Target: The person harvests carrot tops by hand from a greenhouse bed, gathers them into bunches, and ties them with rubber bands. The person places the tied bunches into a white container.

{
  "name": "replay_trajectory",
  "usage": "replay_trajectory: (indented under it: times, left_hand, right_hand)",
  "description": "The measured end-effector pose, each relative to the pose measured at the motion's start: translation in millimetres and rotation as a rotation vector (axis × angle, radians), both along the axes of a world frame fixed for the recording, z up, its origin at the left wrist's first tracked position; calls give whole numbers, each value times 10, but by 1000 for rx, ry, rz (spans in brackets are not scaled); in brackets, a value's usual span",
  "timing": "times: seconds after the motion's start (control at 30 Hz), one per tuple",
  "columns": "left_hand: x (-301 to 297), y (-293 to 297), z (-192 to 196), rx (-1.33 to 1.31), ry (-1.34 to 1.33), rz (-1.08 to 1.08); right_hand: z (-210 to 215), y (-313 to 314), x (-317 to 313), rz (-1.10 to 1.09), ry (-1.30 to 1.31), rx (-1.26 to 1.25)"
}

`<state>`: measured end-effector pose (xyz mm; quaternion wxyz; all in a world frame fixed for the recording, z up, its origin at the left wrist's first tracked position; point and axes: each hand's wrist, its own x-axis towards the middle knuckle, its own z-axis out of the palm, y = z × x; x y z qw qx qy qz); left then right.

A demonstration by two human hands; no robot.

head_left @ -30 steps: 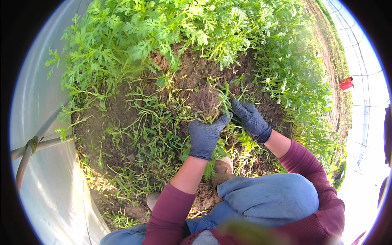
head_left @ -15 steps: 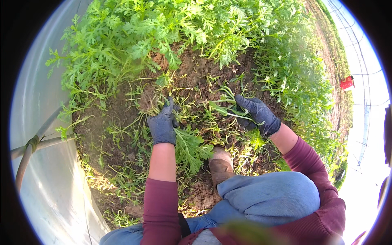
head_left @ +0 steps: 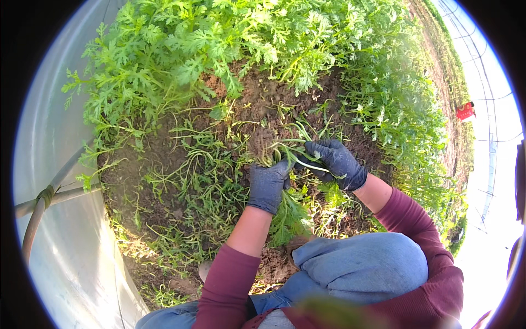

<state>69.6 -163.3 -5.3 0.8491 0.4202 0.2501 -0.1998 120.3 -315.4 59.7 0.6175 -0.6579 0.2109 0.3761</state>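
My left hand (head_left: 267, 187), in a dark glove, is closed round a bunch of leafy greens (head_left: 287, 220). The bunch is upside down: its soil-covered roots (head_left: 262, 143) stick up past my fingers, and its lobed leaves hang below the hand. Close against it on the right, my right hand (head_left: 338, 164), gloved as well, is closed on several loose pale-green stems (head_left: 298, 152). Its fingertips nearly meet the left hand beside the root end, and the exact contact there is hidden.
Dense standing greens (head_left: 192, 44) grow ahead and down the right side. Plucked stems and leaves (head_left: 203, 181) litter the brown soil (head_left: 268, 90). Plastic sheeting (head_left: 60, 257) and a pipe (head_left: 37, 219) border the left. My bent knee (head_left: 364, 263) is below; a red object (head_left: 465, 111) is far right.
My left hand has moved right with the bunch of greens, bringing its roots beside my right hand. My right hand has shifted slightly left and down, still holding the stems.
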Motion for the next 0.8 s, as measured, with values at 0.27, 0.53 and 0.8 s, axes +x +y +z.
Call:
replay_trajectory:
  times: [0.27, 0.53, 0.8]
  left_hand:
    - [128, 370, -112, 17, 166, 236]
    - [54, 155, 4, 166, -110, 21]
    - [68, 375, -290, -286, 79, 162]
  right_hand:
    - [-58, -86, 30, 37, -42, -53]
    - [-63, -107, 60, 113, -30, -77]
    - [29, -168, 71, 144, 49, 265]
